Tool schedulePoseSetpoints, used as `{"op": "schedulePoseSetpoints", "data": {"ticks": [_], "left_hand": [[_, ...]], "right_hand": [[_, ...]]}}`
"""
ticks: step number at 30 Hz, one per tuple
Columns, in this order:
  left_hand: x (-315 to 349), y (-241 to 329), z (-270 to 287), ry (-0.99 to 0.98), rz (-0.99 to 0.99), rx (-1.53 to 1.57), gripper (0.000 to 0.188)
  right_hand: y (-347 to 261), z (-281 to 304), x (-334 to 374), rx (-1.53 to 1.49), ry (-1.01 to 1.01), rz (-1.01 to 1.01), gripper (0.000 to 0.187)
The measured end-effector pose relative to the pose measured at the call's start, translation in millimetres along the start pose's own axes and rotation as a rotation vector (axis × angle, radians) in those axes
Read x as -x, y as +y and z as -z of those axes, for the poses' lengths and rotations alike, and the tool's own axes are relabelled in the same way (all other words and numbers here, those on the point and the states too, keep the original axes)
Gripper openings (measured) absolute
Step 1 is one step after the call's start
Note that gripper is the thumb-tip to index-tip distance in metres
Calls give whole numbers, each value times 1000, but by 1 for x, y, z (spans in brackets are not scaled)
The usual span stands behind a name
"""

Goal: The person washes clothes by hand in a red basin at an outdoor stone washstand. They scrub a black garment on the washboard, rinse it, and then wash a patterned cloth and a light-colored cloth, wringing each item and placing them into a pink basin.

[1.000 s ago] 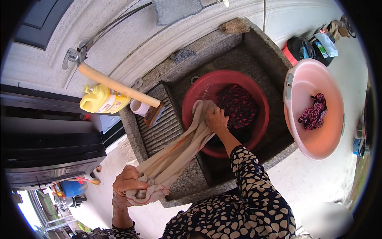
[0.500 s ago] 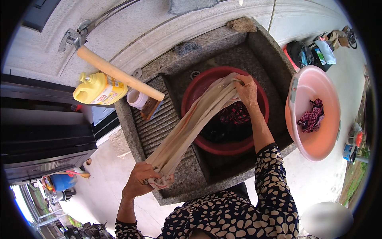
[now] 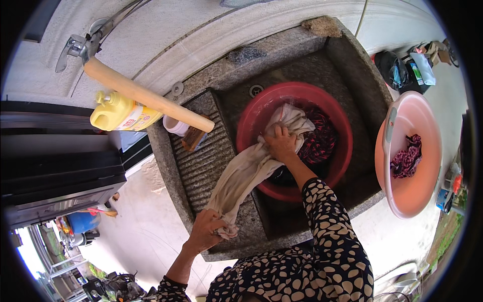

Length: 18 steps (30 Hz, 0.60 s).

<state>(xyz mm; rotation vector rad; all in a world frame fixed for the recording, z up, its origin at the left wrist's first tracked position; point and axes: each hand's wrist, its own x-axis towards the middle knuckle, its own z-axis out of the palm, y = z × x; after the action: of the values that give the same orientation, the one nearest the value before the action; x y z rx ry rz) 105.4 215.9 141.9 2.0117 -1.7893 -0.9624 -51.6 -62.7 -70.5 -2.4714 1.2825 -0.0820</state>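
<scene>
A long pale beige cloth (image 3: 236, 176) stretches slackly from the washboard slope into a red basin (image 3: 245, 113). My left hand (image 3: 205, 230) is closed on its near end, at the lower edge of the ribbed washboard (image 3: 198, 166). Over the basin, my right hand (image 3: 280, 144) grips the cloth farther along, its fingers curled on the fabric. The cloth's far end lies bunched beyond that hand. Beside it in the basin is a dark pink-and-black patterned cloth (image 3: 318, 136). Black fabric shows partly beneath my right wrist.
The basin stands in a stone sink (image 3: 352, 95). A tan tube (image 3: 151, 98) slants from the tap (image 3: 75, 48) over the washboard. A yellow jug (image 3: 123, 113), a white cup (image 3: 173, 126) and a brush (image 3: 193, 138) sit left. At right, a pink tub (image 3: 412, 189) holds patterned fabric.
My right hand has lowered and moved left, putting the cloth's far end into the basin. The cloth, taut before, now sags. My left hand still grips its end, seen slightly farther right.
</scene>
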Motion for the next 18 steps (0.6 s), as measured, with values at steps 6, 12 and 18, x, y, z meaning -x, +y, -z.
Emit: {"op": "schedulePoseSetpoints", "data": {"ticks": [6, 12, 18], "left_hand": [[-32, -4, -37, 205, 28, -91, 31], [-23, 11, -51, 144, 108, -132, 32], [22, 22, -67, 83, 151, 8, 48]], "right_hand": [[-4, 48, -8, -612, 65, -83, 22], [-89, 173, 29, -1303, -20, 189, 23], [-148, 123, 40, -1275, -100, 125, 33]]}}
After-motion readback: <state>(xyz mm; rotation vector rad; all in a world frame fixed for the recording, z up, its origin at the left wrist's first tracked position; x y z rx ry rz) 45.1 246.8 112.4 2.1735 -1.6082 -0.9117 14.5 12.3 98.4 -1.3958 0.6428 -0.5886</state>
